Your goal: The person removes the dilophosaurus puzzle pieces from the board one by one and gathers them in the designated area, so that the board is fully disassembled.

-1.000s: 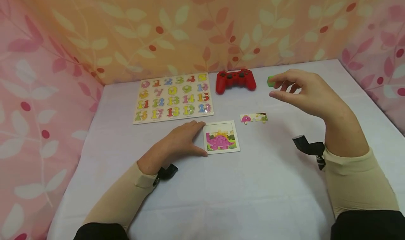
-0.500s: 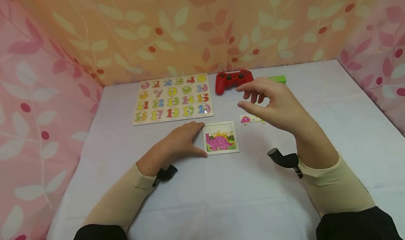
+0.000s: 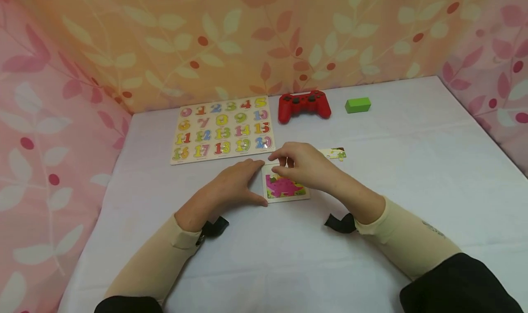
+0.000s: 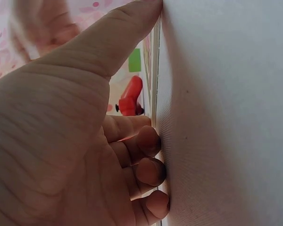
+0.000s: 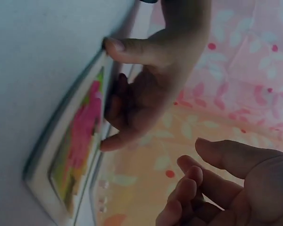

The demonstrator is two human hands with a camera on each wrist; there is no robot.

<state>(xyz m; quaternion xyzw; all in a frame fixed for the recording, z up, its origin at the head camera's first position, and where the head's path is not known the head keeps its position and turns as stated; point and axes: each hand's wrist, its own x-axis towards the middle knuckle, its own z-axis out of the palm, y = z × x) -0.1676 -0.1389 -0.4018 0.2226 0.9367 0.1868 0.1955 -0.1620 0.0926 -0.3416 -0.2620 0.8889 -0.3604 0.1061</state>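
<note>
A small square dinosaur jigsaw puzzle (image 3: 283,188) in a white frame lies on the table, its upper picture area partly hidden in the head view. My left hand (image 3: 224,187) holds its left side, thumb at the near corner and index finger at the far one. Over the puzzle's upper part hovers my right hand (image 3: 309,167), fingers loosely bent. In the right wrist view, a gap shows between the thumb and fingers of this right hand (image 5: 226,181), with nothing visible in it. A strip of loose puzzle pieces (image 3: 336,153) lies behind the right hand, partly covered.
A wooden number board (image 3: 222,132) lies at the back left. Beside it are a red game controller (image 3: 304,106) and a green block (image 3: 358,105). The white-covered table (image 3: 264,258) meets patterned cloth walls at the back and sides.
My right hand has moved left and nearer from beside the green block to above the puzzle. It has let go of the block, which stays at the back. The left hand stays on the puzzle.
</note>
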